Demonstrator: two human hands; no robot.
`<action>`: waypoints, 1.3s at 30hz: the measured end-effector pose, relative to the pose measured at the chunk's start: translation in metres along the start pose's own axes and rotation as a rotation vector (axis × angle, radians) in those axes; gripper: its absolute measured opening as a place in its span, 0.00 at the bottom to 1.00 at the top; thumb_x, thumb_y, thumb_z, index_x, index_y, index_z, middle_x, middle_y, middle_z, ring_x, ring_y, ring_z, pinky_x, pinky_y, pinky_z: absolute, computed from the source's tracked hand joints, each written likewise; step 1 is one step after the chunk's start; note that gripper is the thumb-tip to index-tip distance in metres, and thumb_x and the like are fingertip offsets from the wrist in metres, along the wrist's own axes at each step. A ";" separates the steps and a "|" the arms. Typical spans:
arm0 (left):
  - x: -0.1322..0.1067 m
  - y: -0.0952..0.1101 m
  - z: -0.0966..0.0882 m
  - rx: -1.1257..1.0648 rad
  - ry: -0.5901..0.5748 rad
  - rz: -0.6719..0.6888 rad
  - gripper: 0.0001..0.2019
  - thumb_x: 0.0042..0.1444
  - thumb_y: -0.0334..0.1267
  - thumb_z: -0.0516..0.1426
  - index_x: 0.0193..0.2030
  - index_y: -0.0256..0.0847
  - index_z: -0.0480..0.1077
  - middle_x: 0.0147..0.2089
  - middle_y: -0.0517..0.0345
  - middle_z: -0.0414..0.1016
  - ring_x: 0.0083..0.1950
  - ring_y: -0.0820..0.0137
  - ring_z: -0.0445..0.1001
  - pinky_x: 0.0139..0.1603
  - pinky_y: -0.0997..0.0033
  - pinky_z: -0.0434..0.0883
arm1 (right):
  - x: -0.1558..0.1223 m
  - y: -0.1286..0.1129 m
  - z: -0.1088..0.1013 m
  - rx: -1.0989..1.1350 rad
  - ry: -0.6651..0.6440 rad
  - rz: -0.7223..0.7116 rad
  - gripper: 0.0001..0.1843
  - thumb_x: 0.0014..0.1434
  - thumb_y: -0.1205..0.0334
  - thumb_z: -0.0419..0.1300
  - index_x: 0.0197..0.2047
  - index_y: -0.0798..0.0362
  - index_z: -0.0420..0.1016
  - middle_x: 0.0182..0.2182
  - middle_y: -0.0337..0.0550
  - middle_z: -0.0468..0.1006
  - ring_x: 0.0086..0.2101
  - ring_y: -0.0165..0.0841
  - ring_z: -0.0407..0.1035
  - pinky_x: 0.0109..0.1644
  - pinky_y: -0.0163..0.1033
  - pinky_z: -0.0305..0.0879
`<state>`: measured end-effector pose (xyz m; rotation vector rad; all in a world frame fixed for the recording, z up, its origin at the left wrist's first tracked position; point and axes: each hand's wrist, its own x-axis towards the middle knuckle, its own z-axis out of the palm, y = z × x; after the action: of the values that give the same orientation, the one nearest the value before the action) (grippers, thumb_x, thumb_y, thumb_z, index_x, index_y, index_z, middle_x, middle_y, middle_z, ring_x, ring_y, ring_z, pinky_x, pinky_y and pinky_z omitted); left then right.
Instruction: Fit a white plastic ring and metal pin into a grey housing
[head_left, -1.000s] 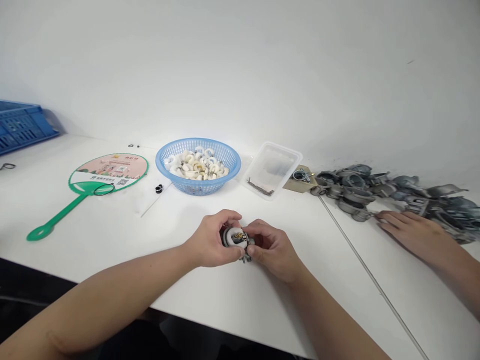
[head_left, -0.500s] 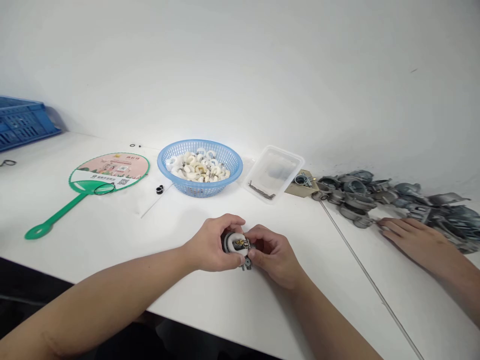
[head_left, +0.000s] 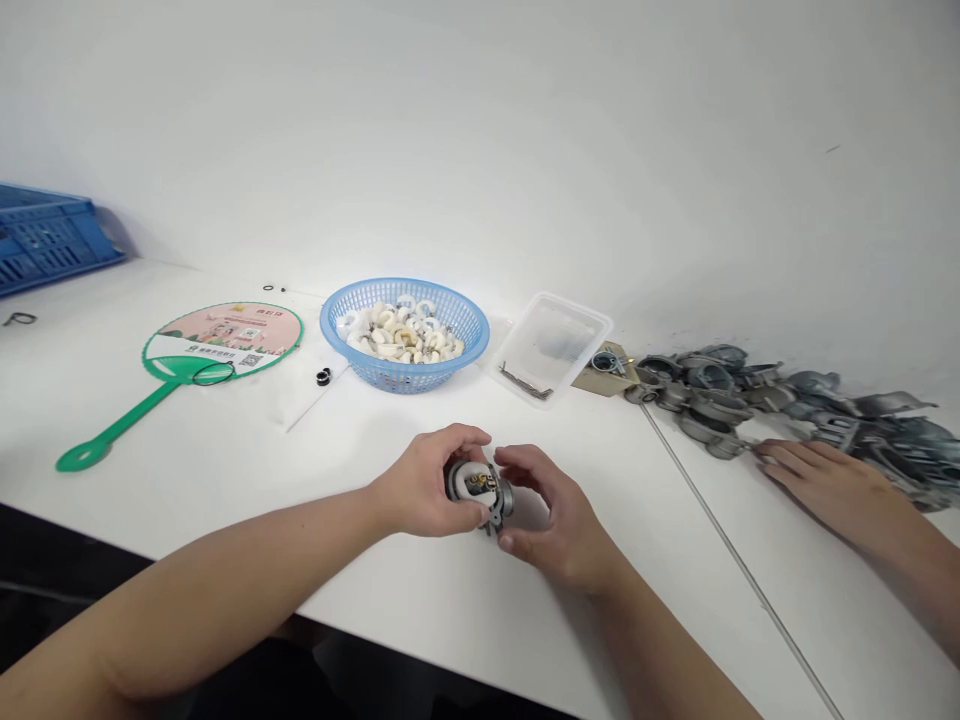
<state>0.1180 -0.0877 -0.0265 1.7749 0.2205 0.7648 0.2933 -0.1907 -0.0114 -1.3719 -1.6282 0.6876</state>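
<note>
While my left hand [head_left: 424, 482] pinches the grey cast housing [head_left: 480, 487], white-ringed and brass-centred, my right hand [head_left: 559, 505] curves open at 3 o'clock.

Right now I've got a dull grey cast metal body [head_left: 499, 497] with a smooth white ring [head_left: 463, 468] on it. Up ahead, a shiny blue plastic basket [head_left: 405, 284], a clear plastic tub [head_left: 577, 325], a smooth green plastic fan [head_left: 225, 338], and over right, rough matt metal castings [head_left: 709, 395].

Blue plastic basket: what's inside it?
A heap of white rings with small metal bits among them fills the blue plastic basket; the pile covers the basket's bottom, so that cannot be seen.
</note>
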 end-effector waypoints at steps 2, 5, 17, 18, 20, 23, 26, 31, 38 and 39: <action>0.000 0.000 -0.001 0.027 -0.003 -0.004 0.29 0.40 0.34 0.62 0.51 0.40 0.61 0.39 0.55 0.69 0.35 0.69 0.71 0.35 0.68 0.70 | 0.001 -0.007 0.001 -0.035 -0.055 0.014 0.31 0.43 0.54 0.68 0.51 0.47 0.67 0.45 0.46 0.70 0.45 0.42 0.66 0.50 0.49 0.63; 0.000 0.000 -0.004 0.087 -0.002 0.007 0.29 0.38 0.33 0.62 0.51 0.40 0.62 0.41 0.54 0.69 0.37 0.67 0.71 0.37 0.67 0.70 | 0.001 -0.012 0.005 0.015 -0.123 0.085 0.26 0.47 0.58 0.65 0.50 0.49 0.65 0.45 0.47 0.72 0.43 0.40 0.69 0.45 0.46 0.67; 0.001 -0.001 -0.006 0.135 -0.005 0.097 0.33 0.35 0.37 0.65 0.52 0.41 0.62 0.46 0.50 0.67 0.46 0.60 0.70 0.46 0.59 0.69 | 0.001 -0.014 0.010 0.123 -0.099 0.139 0.29 0.49 0.59 0.66 0.54 0.49 0.62 0.47 0.49 0.73 0.44 0.40 0.71 0.45 0.45 0.69; 0.001 -0.001 -0.005 0.134 -0.008 0.090 0.33 0.35 0.37 0.65 0.52 0.41 0.62 0.46 0.50 0.67 0.46 0.60 0.70 0.47 0.58 0.69 | 0.001 -0.014 0.010 0.123 -0.100 0.137 0.29 0.49 0.59 0.65 0.54 0.49 0.62 0.47 0.49 0.73 0.44 0.40 0.71 0.46 0.46 0.69; 0.001 -0.001 -0.005 0.129 -0.007 0.073 0.33 0.36 0.38 0.65 0.52 0.41 0.62 0.47 0.49 0.67 0.46 0.60 0.70 0.47 0.58 0.69 | 0.000 -0.010 0.009 0.123 -0.085 0.111 0.28 0.50 0.58 0.65 0.54 0.48 0.62 0.47 0.49 0.72 0.45 0.40 0.70 0.48 0.47 0.68; 0.001 0.000 -0.005 0.137 -0.001 0.052 0.32 0.36 0.39 0.65 0.52 0.41 0.62 0.46 0.50 0.67 0.45 0.61 0.70 0.46 0.60 0.69 | -0.003 -0.001 0.004 0.152 -0.009 0.030 0.25 0.51 0.54 0.64 0.52 0.47 0.66 0.47 0.47 0.69 0.49 0.42 0.66 0.53 0.50 0.64; 0.001 0.001 -0.005 0.154 -0.002 0.044 0.32 0.36 0.39 0.65 0.51 0.41 0.63 0.45 0.51 0.67 0.42 0.63 0.70 0.42 0.62 0.70 | -0.004 0.004 0.001 0.167 0.068 -0.009 0.21 0.52 0.50 0.62 0.49 0.45 0.69 0.45 0.46 0.67 0.48 0.42 0.65 0.53 0.50 0.64; 0.002 0.002 -0.005 0.174 0.014 0.066 0.30 0.36 0.37 0.65 0.50 0.40 0.64 0.43 0.52 0.67 0.42 0.64 0.70 0.42 0.63 0.70 | 0.000 -0.004 0.010 0.131 0.075 0.017 0.17 0.52 0.50 0.62 0.44 0.46 0.72 0.40 0.45 0.67 0.40 0.38 0.68 0.42 0.46 0.69; 0.003 0.003 -0.005 0.192 0.019 0.082 0.28 0.36 0.38 0.65 0.48 0.40 0.65 0.42 0.53 0.67 0.40 0.65 0.69 0.41 0.64 0.69 | 0.004 -0.005 0.017 0.194 0.075 0.077 0.13 0.54 0.52 0.62 0.42 0.46 0.73 0.39 0.44 0.66 0.35 0.34 0.68 0.36 0.41 0.68; 0.003 0.002 -0.005 0.191 0.020 0.078 0.29 0.36 0.38 0.65 0.48 0.40 0.65 0.42 0.53 0.67 0.40 0.65 0.69 0.41 0.64 0.69 | 0.004 -0.004 0.017 0.208 0.071 0.081 0.13 0.53 0.52 0.62 0.42 0.46 0.73 0.39 0.44 0.66 0.36 0.34 0.68 0.36 0.41 0.68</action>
<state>0.1172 -0.0832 -0.0223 1.9661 0.2447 0.8403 0.2766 -0.1861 -0.0145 -1.3012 -1.4100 0.8220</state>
